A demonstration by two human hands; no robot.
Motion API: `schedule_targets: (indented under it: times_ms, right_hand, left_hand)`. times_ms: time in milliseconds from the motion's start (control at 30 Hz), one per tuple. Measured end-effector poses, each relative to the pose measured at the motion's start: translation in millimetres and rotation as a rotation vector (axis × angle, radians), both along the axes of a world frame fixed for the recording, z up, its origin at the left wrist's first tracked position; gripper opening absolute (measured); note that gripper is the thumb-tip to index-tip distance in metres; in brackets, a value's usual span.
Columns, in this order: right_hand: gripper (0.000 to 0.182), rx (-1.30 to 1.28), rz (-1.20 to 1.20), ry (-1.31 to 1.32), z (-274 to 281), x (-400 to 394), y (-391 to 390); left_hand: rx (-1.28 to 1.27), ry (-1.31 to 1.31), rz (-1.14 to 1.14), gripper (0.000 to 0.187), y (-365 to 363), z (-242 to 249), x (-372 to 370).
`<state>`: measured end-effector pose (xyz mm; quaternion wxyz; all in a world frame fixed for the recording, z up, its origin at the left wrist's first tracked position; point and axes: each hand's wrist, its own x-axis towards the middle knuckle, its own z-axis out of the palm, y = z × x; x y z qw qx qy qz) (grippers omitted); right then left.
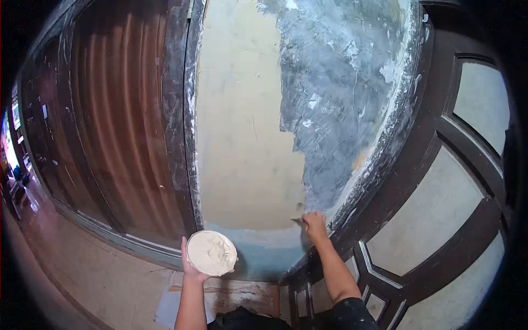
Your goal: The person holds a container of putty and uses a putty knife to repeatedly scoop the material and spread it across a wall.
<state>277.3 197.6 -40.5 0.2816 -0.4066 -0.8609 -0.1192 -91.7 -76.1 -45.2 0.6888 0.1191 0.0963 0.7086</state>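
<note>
Left hand [192, 270] cups a round, pale-rimmed tub of cream paste [212, 254], likely hefty, best held underneath | right hand [315, 226] pinches a small, slim tool [297, 220], probably stiff

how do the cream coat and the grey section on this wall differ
The cream coat is pale and fairly even, with a few faint marks, while the grey section is mottled, with white patches and streaks. The cream coat, on the left of the view, gets wider toward the bottom; the grey section, on the right, narrows there. Both reach the top of the picture and meet along a jagged edge.
</note>
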Motion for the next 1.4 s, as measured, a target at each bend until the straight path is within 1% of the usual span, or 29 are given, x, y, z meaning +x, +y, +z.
schedule_targets:
  times_ms: [67,100,167,200,233,267,300,367,433,533,567,633,667,700,767,800,833,900,933,967,1000,1033,1067,1100,1133,1200,1267,1367,1400]
  right_hand:
    - [0.005,0.121,0.031,0.124,40,0,10]
    - [0.005,0.118,0.027,0.125,60,-2,4]
    - [0.009,0.243,0.061,0.421,100,-7,-14]
    - [0.01,0.273,0.054,0.479,106,-10,-18]
    - [0.01,0.273,0.055,0.477,117,-17,-32]
    - [0.013,-0.151,0.073,0.677,129,-29,-52]
    - [0.017,-0.584,0.088,0.859,134,-40,-64]
    - [0.027,-1.113,0.239,0.771,123,-56,-67]
    - [0.034,-1.351,0.499,0.678,102,-80,-72]
    - [0.039,-1.487,0.67,0.603,85,-105,-76]
    - [0.039,-1.486,0.667,0.606,85,-106,-76]
    - [0.033,-1.355,0.553,0.476,83,-107,-73]
    - [0.032,-1.179,0.389,0.422,83,-104,-72]
    - [0.032,-1.178,0.391,0.418,83,-99,-67]
    - [0.03,-0.651,0.05,0.077,82,-88,-53]
    - [0.027,-0.589,0.098,0.242,85,-85,-60]
    - [0.027,-0.586,0.101,0.241,98,-85,-72]
    - [0.02,-0.66,0.263,0.4,120,-86,-90]
    - [0.015,-0.562,0.399,0.421,116,-89,-95]
    - [0.015,-0.564,0.398,0.422,119,-90,-100]
    - [0.021,-0.383,0.494,0.22,132,-91,-114]
    - [0.027,-0.199,0.579,0.017,142,-92,-126]
    - [0.027,-0.2,0.572,0.019,144,-94,-134]
    - [0.031,-0.062,0.625,-0.059,145,-96,-141]
    - [0.036,0.077,0.677,-0.138,145,-99,-146]
    - [0.036,0.148,0.658,-0.219,144,-102,-154]
    - [0.033,0.207,0.649,-0.32,145,-104,-158]
    - [0.033,0.22,0.648,-0.298,145,-106,-160]
    - [0.031,0.251,0.647,-0.265,144,-107,-161]
  left_hand:
    - [0.09,0.056,-0.08,0.1,1,13,5]
    - [0.085,0.035,-0.099,0.102,2,8,3]
    - [0.061,0.001,-0.1,0.103,2,9,7]
    - [0.062,0.0,-0.102,0.103,4,12,12]
    - [0.007,-0.104,-0.087,0.103,5,15,17]
    - [-0.05,-0.209,-0.072,0.103,6,17,19]
    - [0.172,0.029,-0.201,0.103,6,18,19]
    - [0.112,0.018,-0.134,0.101,6,30,33]
    - [0.094,0.031,-0.109,0.097,11,30,43]
    - [0.048,0.038,-0.059,0.09,17,32,54]
    - [0.026,0.017,-0.065,0.09,16,31,56]
    - [0.037,0.033,-0.067,0.089,15,27,56]
    - [0.049,0.049,-0.065,0.089,14,23,55]
    - [0.036,0.038,-0.073,0.088,14,12,51]
    - [0.033,-0.014,-0.057,0.089,11,6,46]
    - [0.032,-0.014,-0.058,0.089,7,12,45]
    - [0.063,-0.01,-0.066,0.091,3,25,43]
    - [0.065,-0.013,-0.084,0.097,3,35,38]
    - [0.115,-0.032,-0.13,0.099,1,38,35]
    - [0.164,-0.049,-0.18,0.102,1,41,32]
    - [0.163,-0.048,-0.184,0.102,2,43,31]
    - [0.121,-0.1,-0.169,0.109,4,45,30]
    - [0.077,-0.152,-0.154,0.116,5,45,30]
    - [0.214,-0.056,-0.223,0.112,5,45,27]
    - [0.2,-0.023,-0.193,0.112,5,45,26]
    - [0.186,0.011,-0.168,0.111,4,49,27]
    - [0.067,-0.109,-0.112,0.11,1,56,31]
    - [0.147,-0.067,-0.174,0.108,-1,57,30]
    - [0.151,0.003,-0.161,0.109,0,55,29]
